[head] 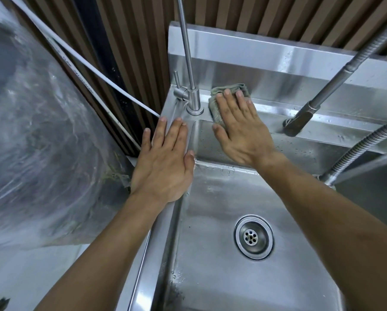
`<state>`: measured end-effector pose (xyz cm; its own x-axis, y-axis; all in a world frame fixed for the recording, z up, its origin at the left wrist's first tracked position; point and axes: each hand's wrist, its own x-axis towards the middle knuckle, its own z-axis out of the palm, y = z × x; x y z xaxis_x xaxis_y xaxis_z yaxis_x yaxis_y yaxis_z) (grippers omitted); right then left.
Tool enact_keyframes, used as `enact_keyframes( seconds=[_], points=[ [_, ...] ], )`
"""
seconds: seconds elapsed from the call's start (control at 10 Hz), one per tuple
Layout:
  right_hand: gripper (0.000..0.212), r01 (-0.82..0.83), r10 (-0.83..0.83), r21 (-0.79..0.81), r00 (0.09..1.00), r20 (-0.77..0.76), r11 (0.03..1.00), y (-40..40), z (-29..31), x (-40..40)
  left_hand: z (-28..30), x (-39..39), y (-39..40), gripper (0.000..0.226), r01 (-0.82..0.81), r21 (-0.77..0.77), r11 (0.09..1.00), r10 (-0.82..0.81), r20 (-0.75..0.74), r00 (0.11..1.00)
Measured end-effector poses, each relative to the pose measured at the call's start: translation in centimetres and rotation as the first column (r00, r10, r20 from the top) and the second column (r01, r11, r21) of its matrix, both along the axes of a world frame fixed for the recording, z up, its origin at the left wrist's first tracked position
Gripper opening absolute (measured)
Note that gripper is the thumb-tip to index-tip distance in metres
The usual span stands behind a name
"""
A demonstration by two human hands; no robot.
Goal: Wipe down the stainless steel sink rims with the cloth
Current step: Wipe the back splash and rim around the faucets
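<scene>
Two bare hands work at one stainless steel sink [210, 254] (one round drain [254, 237] in its basin): the right hand [239, 131], fingers straight and slightly spread, presses one grey cloth [217, 106] onto the back rim beside one slim tap [193, 97], while the left hand [163, 164] lies flat on the left rim.

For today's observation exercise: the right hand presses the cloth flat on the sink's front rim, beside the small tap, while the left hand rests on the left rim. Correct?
Not quite. The head view shows the right hand pressing the cloth on the back rim, beside the small tap; the left hand does rest on the left rim.
</scene>
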<state>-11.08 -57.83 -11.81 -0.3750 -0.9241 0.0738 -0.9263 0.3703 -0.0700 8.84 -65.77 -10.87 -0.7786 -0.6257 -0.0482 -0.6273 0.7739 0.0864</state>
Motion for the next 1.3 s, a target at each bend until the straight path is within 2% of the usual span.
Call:
enact_keyframes(
  seconds=[0.1, 0.2, 0.3, 0.4, 0.5, 0.6, 0.8, 0.9, 1.1, 1.2, 1.3],
  points=[
    [0.075, -0.139, 0.134, 0.090, 0.989, 0.055, 0.986, -1.8, 1.1, -0.4, -0.1, 0.0, 0.0, 0.068, 0.005, -0.006, 1.000, -0.005, 0.002, 1.000],
    [0.086, -0.290, 0.297, 0.181, 0.955, -0.012, 0.940, -3.7, 2.5, -2.0, -0.2, 0.1, -0.1, 0.068, 0.013, -0.015, 1.000, -0.013, 0.004, 1.000],
    [0.087, -0.330, 0.389, 0.266, 0.896, -0.213, 0.906, -3.6, 3.5, -3.4, -0.1, 0.2, 0.0, 0.069, 0.010, -0.012, 1.000, -0.010, 0.006, 1.000],
    [0.082, -0.252, 0.269, 0.100, 0.933, -0.239, 0.963, -1.5, 3.7, -2.9, 0.2, -0.1, -0.2, 0.072, 0.018, 0.022, 1.000, -0.018, -0.022, 1.000],
    [0.084, -0.188, 0.186, 0.089, 0.982, 0.026, 0.978, 0.2, 2.6, -1.2, 0.7, -0.2, -0.8, 0.081, 0.055, 0.015, 0.998, -0.054, -0.023, 0.998],
    [0.090, -0.225, 0.211, 0.147, 0.972, 0.104, 0.963, -0.5, 2.1, -1.4, 0.4, -0.3, -1.5, 0.083, 0.087, 0.012, 0.996, -0.087, 0.011, 0.996],
    [0.104, -0.367, 0.413, 0.317, 0.906, -0.092, 0.875, -3.8, 3.1, -3.7, -0.1, -0.3, -1.4, 0.082, 0.088, -0.003, 0.996, -0.088, 0.008, 0.996],
    [0.100, -0.361, 0.462, 0.392, 0.864, -0.202, 0.846, -3.8, 3.9, -4.7, 0.0, -0.3, -1.4, 0.083, 0.085, -0.008, 0.996, -0.085, 0.015, 0.996],
    [0.100, -0.348, 0.581, 0.528, 0.721, -0.377, 0.775, -4.6, 5.5, -6.0, 0.0, -0.3, -1.4, 0.083, 0.084, -0.004, 0.996, -0.084, 0.004, 0.996],
    [0.110, -0.473, 0.600, 0.474, 0.784, -0.158, 0.743, -8.2, 7.1, -4.8, -0.2, -0.4, -1.4, 0.083, 0.076, -0.011, 0.997, -0.076, 0.000, 0.997],
    [0.108, -0.582, 0.653, 0.406, 0.756, -0.051, 0.705, -10.2, 5.6, -5.6, -0.3, -0.4, -1.6, 0.083, 0.084, -0.014, 0.996, -0.084, -0.002, 0.996]
  ],
)
